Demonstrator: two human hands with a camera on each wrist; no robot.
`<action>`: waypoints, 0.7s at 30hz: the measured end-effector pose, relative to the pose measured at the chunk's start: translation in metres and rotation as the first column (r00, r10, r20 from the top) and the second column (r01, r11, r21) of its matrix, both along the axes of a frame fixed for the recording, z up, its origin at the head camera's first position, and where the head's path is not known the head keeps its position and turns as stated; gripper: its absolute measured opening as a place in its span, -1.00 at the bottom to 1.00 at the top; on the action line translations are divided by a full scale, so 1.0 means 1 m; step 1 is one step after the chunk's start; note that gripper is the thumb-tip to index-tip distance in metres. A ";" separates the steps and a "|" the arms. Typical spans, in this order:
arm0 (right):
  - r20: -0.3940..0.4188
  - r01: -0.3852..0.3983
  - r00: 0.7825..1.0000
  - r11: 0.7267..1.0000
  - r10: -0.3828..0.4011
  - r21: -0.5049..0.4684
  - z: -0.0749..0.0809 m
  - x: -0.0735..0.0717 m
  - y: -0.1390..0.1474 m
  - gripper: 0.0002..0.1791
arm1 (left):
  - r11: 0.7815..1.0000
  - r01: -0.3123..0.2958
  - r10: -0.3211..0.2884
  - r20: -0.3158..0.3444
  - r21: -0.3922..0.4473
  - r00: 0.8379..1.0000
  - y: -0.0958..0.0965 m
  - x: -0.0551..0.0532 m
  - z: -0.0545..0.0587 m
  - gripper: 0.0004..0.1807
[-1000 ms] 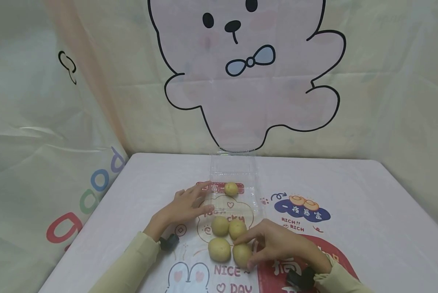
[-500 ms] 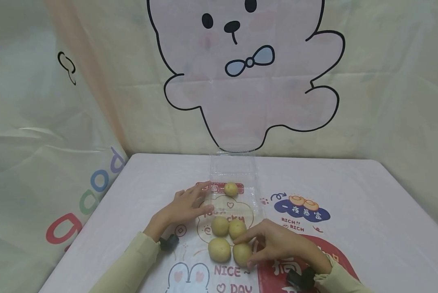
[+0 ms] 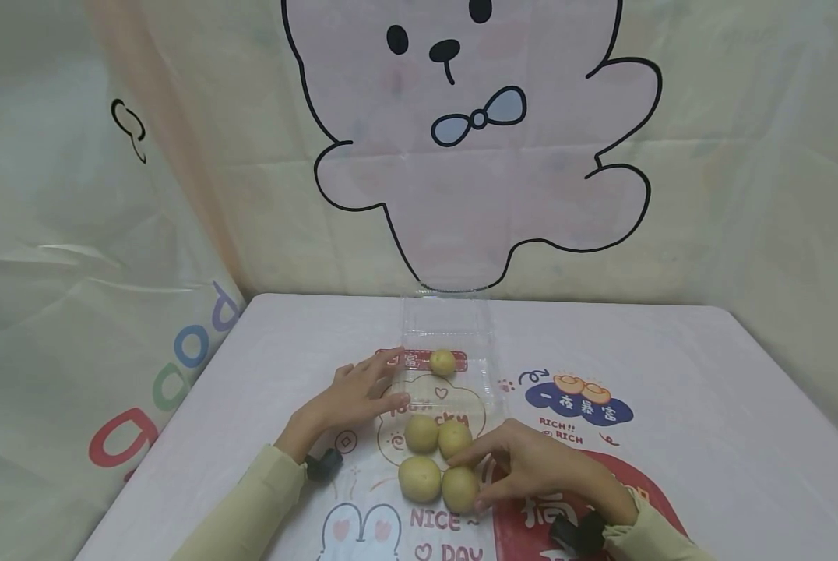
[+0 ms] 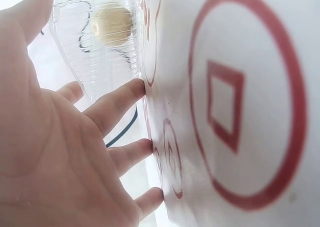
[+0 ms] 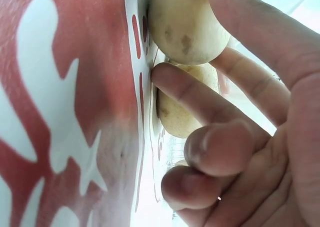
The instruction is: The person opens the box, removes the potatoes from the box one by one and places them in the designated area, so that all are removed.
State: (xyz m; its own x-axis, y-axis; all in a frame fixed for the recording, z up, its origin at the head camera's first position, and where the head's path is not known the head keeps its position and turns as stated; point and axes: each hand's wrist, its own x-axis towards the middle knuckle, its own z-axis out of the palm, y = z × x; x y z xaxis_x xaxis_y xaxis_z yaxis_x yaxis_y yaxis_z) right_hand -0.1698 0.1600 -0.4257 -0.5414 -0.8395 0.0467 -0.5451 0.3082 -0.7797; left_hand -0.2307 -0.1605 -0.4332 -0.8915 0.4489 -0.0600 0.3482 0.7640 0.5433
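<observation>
In the head view my right hand pinches a round yellow fruit, thumb on the near side and a finger on the far side. Brown spots mark this fruit in the right wrist view. Three similar ones sit close by: a larger fruit to its left, plus a back-left fruit and a back-right fruit. My left hand spreads its fingers along the left side of a clear plastic clamshell box, its lid raised. Inside the box lies one smaller-looking fruit.
A white tablecloth with printed red, blue and pink drawings covers the table. Behind it hangs a curtain with a large bear picture. The box lid stretches toward the table's back edge.
The fruit in my right hand has shifted slightly left, right up against the larger one. My left hand and the box have stayed where they were.
</observation>
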 end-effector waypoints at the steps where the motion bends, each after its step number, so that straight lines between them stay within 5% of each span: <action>1: -0.007 -0.001 1.000 1.000 0.001 -0.001 0.000 0.000 0.000 -0.43 | 1.000 0.000 0.000 0.000 -0.001 1.000 0.000 0.000 0.000 -0.05; 21: 0.030 0.028 0.999 0.999 -0.027 -0.034 0.002 -0.001 0.003 -0.44 | 1.000 0.012 -0.012 -0.013 0.012 1.000 0.000 -0.001 -0.001 -0.06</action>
State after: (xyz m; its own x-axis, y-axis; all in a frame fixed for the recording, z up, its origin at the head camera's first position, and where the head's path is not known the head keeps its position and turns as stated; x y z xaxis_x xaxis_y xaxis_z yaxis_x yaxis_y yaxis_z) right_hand -0.1709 0.1634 -0.4241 -0.5658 -0.8225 0.0585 -0.5130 0.2956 -0.8059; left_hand -0.2316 -0.1609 -0.4341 -0.8870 0.4599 -0.0425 0.3643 0.7532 0.5477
